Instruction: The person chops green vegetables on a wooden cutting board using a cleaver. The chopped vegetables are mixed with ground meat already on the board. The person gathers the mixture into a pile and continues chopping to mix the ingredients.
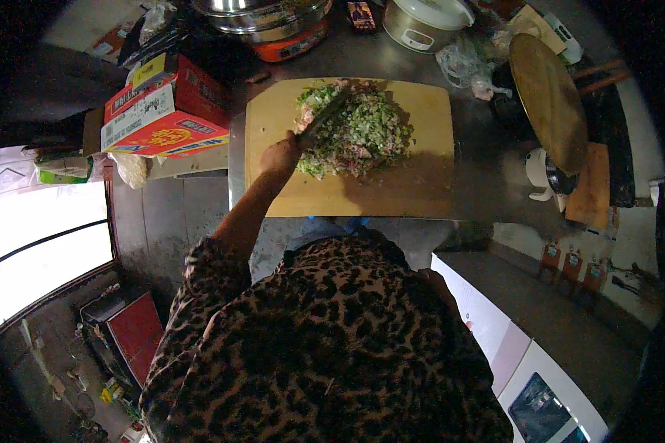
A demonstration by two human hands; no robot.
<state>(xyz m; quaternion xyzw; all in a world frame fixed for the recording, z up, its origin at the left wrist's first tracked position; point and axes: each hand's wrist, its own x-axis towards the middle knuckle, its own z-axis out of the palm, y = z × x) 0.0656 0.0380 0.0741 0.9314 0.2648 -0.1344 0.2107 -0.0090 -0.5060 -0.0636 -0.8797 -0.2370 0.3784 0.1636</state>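
My left hand (281, 158) grips the handle of a kitchen knife (324, 117) at the left part of a wooden cutting board (432, 116). The dark blade points up and to the right, lying over or in a broad heap of chopped greens and minced meat (366, 133). Pinkish bits of meat show among the green and white pieces. How deep the blade sits in the heap cannot be told. My right hand is out of view; the right arm hangs beside my body.
A red carton (166, 119) stands left of the board. Behind are a steel pot (255, 22) on a red-based cooker, a phone (361, 15) and a lidded white pot (428, 27). Plastic bags (460, 63), a round wooden board (548, 102) and a white-handled vessel (537, 169) are at right.
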